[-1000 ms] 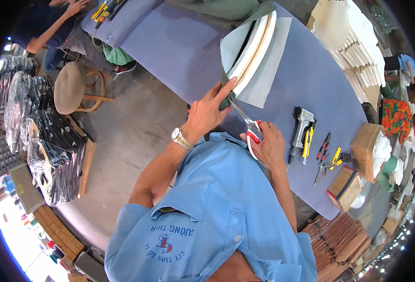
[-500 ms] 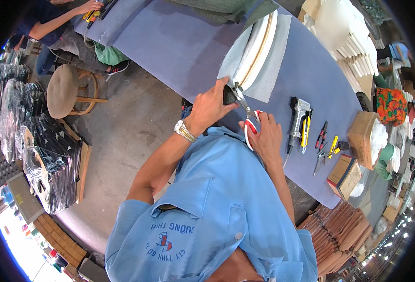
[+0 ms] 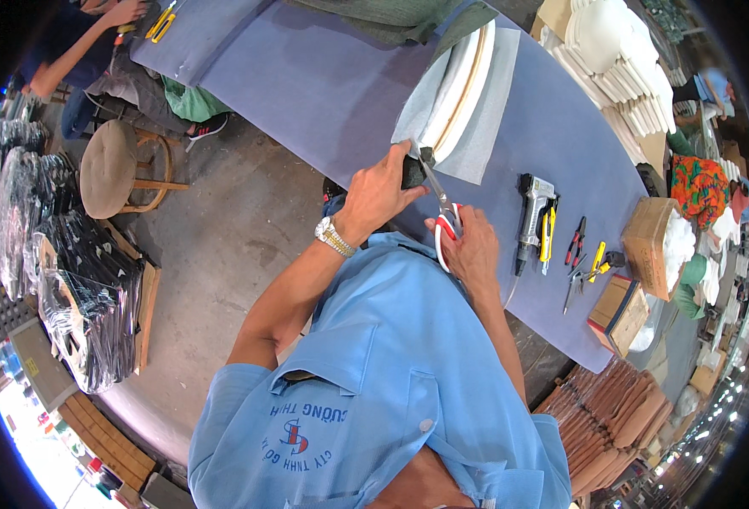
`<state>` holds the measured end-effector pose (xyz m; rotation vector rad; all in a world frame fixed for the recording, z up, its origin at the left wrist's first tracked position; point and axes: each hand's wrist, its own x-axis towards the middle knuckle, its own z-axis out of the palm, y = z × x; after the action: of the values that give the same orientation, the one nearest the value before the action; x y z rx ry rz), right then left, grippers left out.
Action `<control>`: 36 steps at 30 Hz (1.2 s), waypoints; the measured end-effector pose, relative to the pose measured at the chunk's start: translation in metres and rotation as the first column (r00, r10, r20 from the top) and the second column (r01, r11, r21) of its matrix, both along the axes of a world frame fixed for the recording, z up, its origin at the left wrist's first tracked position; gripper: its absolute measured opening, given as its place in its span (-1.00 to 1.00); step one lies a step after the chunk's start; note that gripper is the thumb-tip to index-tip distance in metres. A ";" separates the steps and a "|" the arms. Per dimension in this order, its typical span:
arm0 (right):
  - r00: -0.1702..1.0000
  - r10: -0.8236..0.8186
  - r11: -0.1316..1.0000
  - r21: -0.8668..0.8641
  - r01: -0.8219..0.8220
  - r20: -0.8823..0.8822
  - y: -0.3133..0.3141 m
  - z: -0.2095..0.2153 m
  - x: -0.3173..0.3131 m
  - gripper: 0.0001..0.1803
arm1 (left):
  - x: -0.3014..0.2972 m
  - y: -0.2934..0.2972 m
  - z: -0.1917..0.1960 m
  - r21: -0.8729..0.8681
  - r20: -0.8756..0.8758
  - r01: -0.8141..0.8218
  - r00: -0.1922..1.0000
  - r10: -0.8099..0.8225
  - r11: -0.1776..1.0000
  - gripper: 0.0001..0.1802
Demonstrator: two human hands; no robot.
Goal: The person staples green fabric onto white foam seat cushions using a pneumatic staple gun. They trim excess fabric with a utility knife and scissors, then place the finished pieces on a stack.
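My right hand (image 3: 469,246) is closed round the red and white handles of the scissors (image 3: 439,197). Their blades reach the near end of a curved white padded piece (image 3: 463,93) with a tan strip along it, and they look nearly closed there. My left hand (image 3: 378,193) pinches the edge of the grey fabric (image 3: 419,109) at that same end, just left of the blade tips. Dark green fabric (image 3: 468,24) covers the far end of the piece. A thin pale sheet (image 3: 485,110) lies beneath it on the table.
On the blue-grey table (image 3: 332,93), a staple gun (image 3: 532,216), yellow cutter (image 3: 547,234), pliers (image 3: 575,240) and snips lie to my right. Cardboard boxes (image 3: 646,246) stand at the right edge. A person's hand (image 3: 127,12) is at the far left, near a round stool (image 3: 109,170).
The scissor blades have drawn closer together, and my right hand has closed further and shifted slightly left. My left hand stays in place. The other person's hand has moved left, off the yellow tools.
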<state>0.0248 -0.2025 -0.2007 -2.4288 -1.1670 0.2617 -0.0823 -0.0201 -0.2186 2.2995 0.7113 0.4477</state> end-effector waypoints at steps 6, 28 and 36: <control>0.960 -0.060 0.989 0.112 0.094 -0.274 -0.004 -0.014 -0.008 -0.49 | -0.003 0.002 -0.001 0.026 0.020 -0.019 1.000 0.019 0.999 -0.01; 0.663 -0.732 0.674 -0.026 0.738 -0.157 -0.188 -0.091 0.135 -0.30 | 0.012 0.015 -0.023 -0.294 0.223 -0.164 0.946 0.235 0.942 -0.29; 0.650 -0.694 0.693 0.044 0.719 0.311 -0.306 -0.134 0.238 -0.47 | -0.031 0.072 0.035 -0.121 0.185 -0.005 0.982 0.027 0.993 -0.24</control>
<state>0.2630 -0.5082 -0.3346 -2.8515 -0.2032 -0.3345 -0.1128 0.0517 -0.1839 2.1079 0.6464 0.6019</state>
